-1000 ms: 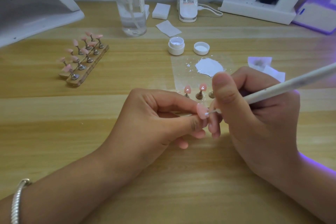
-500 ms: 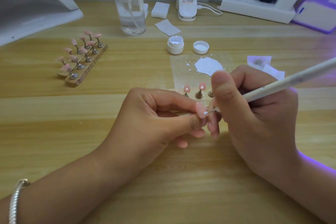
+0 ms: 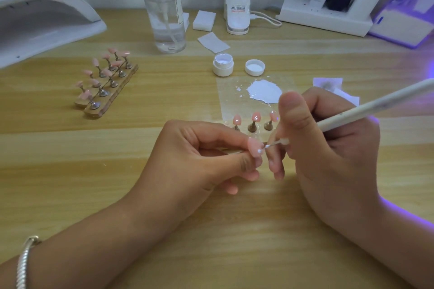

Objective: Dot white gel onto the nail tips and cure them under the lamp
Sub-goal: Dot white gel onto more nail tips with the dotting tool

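My left hand (image 3: 192,159) pinches the stem of a pink nail tip (image 3: 254,149) between thumb and fingers, low over the table. My right hand (image 3: 328,159) grips a white dotting pen (image 3: 375,107); its fine point touches the tip's lower edge, where a white dot of gel shows. Three more pink tips on small stands (image 3: 253,122) sit just behind my fingers. A puddle of white gel (image 3: 264,91) lies on a clear sheet. The open gel jar (image 3: 223,67) and its lid (image 3: 254,67) stand behind it. The white curing lamp (image 3: 44,14) is at the far left.
A wooden holder with several pink tips (image 3: 105,82) lies at the left. A clear pump bottle (image 3: 166,14), white pads (image 3: 204,20), a small white device (image 3: 237,4) and a power strip (image 3: 328,16) line the back. A lit purple lamp (image 3: 404,21) glows at the far right.
The view has drifted slightly. The pen point stays on the held tip, and a white dot now shows at the tip's lower edge.
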`<move>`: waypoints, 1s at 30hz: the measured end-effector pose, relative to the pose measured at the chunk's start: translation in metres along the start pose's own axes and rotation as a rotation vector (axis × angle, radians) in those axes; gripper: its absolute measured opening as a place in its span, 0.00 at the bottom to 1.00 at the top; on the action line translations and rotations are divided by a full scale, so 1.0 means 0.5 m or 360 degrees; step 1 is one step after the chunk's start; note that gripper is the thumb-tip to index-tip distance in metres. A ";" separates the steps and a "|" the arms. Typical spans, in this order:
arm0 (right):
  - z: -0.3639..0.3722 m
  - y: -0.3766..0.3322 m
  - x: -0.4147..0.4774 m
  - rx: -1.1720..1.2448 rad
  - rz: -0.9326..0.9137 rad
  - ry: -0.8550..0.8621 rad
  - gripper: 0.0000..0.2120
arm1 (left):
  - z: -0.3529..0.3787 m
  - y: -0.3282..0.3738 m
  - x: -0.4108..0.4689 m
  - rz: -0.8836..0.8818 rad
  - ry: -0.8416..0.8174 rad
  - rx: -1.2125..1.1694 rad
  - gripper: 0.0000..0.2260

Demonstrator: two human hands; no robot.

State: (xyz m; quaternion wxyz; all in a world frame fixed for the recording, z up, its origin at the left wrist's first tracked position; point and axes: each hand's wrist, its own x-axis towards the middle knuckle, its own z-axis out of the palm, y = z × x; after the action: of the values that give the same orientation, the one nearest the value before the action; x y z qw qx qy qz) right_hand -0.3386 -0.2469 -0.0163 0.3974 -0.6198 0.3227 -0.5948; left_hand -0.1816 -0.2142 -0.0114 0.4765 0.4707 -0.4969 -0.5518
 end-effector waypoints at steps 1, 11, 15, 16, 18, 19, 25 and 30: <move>-0.001 -0.004 0.000 0.0008 0.0001 0.0022 0.18 | 0.001 0.000 0.000 -0.0003 0.0016 0.0001 0.06; -0.014 -0.044 0.017 0.0085 -0.0056 0.0115 0.19 | 0.004 0.001 -0.001 -0.0011 0.0023 0.0001 0.06; -0.021 -0.053 0.026 0.0109 -0.0049 0.0111 0.21 | 0.004 -0.001 0.000 -0.0008 0.0017 -0.0033 0.05; -0.024 -0.054 0.029 0.0112 -0.0045 0.0121 0.21 | 0.004 -0.001 0.000 -0.0008 0.0016 -0.0035 0.05; -0.032 -0.051 0.037 0.0102 -0.0044 0.0157 0.20 | 0.003 -0.002 0.001 -0.0013 0.0019 -0.0050 0.05; -0.037 -0.049 0.042 0.0099 -0.0038 0.0176 0.18 | 0.003 -0.003 0.001 -0.0016 0.0022 -0.0068 0.04; -0.060 -0.026 0.062 -0.0057 0.0039 0.0205 0.21 | 0.001 0.000 0.001 -0.0037 0.0007 -0.0145 0.03; -0.086 -0.010 0.095 -0.0443 0.0019 0.0097 0.18 | -0.002 0.003 0.001 -0.0058 -0.0006 -0.0162 0.04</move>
State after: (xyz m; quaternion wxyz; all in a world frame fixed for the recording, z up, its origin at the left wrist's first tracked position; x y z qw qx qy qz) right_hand -0.3779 -0.2903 0.0100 0.3013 -0.6486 0.4176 -0.5604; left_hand -0.1804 -0.2148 -0.0100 0.4886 0.4538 -0.4605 -0.5858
